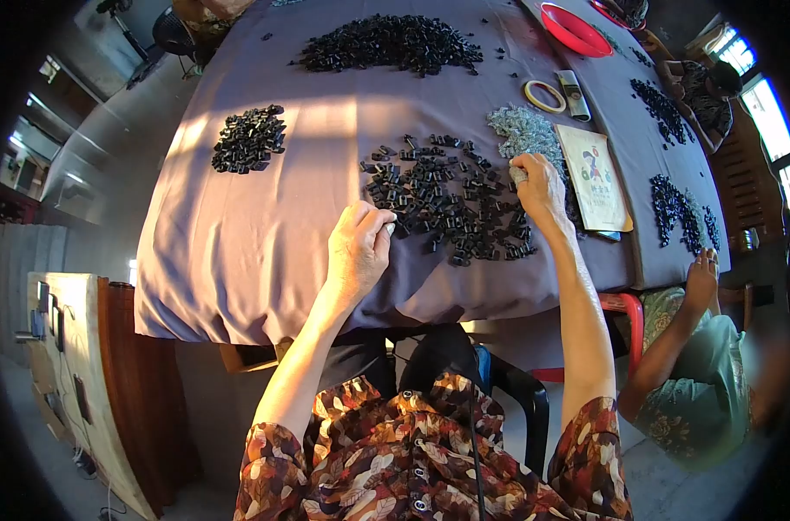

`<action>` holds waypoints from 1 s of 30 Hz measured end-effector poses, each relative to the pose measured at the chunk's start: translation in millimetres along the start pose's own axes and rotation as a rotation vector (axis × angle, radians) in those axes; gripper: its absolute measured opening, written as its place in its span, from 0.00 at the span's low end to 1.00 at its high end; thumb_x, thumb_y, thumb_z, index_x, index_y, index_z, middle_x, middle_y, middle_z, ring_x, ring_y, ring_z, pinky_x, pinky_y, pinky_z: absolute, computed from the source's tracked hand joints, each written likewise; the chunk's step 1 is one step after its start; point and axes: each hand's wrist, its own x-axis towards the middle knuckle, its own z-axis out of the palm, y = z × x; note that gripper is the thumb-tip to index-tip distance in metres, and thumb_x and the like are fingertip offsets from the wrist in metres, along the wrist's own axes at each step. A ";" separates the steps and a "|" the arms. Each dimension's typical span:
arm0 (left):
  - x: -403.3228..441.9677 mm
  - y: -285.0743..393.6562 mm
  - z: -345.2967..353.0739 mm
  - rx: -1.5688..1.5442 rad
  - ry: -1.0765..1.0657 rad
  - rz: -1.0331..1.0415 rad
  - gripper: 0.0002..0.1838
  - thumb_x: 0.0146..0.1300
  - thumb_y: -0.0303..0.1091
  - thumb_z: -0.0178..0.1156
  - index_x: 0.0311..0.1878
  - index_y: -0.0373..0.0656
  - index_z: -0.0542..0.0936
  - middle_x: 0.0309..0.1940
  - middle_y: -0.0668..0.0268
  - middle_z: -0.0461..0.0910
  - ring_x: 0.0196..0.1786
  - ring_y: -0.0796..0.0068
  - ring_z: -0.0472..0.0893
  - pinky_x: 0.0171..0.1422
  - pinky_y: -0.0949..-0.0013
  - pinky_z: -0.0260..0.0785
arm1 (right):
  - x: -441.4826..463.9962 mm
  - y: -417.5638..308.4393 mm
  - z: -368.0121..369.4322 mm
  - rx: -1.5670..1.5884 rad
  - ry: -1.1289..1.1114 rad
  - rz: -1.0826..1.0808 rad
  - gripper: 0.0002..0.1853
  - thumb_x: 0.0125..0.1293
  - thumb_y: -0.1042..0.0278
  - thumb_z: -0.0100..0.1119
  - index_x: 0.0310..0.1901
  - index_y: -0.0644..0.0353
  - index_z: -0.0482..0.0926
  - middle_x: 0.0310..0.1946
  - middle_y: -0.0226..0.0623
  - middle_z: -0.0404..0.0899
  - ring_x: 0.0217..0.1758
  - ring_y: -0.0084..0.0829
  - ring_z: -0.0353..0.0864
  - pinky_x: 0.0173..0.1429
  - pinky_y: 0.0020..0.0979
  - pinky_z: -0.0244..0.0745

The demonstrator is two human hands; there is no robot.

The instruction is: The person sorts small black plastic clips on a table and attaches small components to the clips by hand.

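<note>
Small black pieces [456, 200] lie spread in a loose pile on the cloth-covered table [308, 191] before me. At the left edge of that pile is my left hand [360, 243], its thumb and fingers pinched together; a tiny light spot shows at the fingertips, too small to name. My right hand [541, 187] is closed at the lower edge of a heap of small clear pieces [525, 130], with some clear pieces between its thumb and fingers.
A smaller black pile [248, 140] lies left, a larger one [395, 43] at the back. Right of the clear heap are a booklet [593, 178], a tape roll [544, 96] and a red basin [576, 30]. Another person's hand [703, 269] rests at the right table edge.
</note>
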 end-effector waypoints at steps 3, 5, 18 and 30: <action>0.2 0.3 -0.3 0.000 0.006 0.004 0.06 0.49 0.20 0.56 0.31 0.40 0.76 0.26 0.62 0.71 0.34 0.62 0.74 0.38 0.66 0.68 | 3.2 -2.4 -2.1 -0.009 -0.045 0.003 0.08 0.54 0.75 0.51 0.36 0.57 0.77 0.34 0.42 0.74 0.42 0.44 0.74 0.45 0.40 0.67; 0.3 0.3 -0.4 0.004 0.004 0.003 0.06 0.48 0.20 0.56 0.31 0.40 0.76 0.26 0.62 0.71 0.34 0.62 0.74 0.38 0.66 0.68 | 3.7 -4.7 -3.9 -0.006 -0.058 -0.007 0.07 0.55 0.74 0.51 0.35 0.57 0.77 0.33 0.42 0.74 0.42 0.44 0.74 0.45 0.40 0.67; 0.0 0.5 0.1 0.029 -0.013 -0.006 0.06 0.49 0.21 0.57 0.32 0.40 0.76 0.26 0.62 0.70 0.35 0.61 0.74 0.38 0.65 0.68 | 7.9 -3.1 -4.9 0.055 -0.139 0.001 0.08 0.54 0.74 0.50 0.36 0.57 0.75 0.34 0.43 0.75 0.43 0.46 0.74 0.45 0.40 0.68; 0.2 0.2 -0.7 0.030 -0.017 -0.006 0.05 0.50 0.22 0.57 0.32 0.41 0.76 0.28 0.62 0.71 0.36 0.60 0.74 0.39 0.65 0.68 | 5.7 -2.3 -7.3 0.015 -0.141 -0.037 0.07 0.54 0.75 0.50 0.35 0.58 0.74 0.36 0.43 0.74 0.43 0.46 0.74 0.46 0.41 0.68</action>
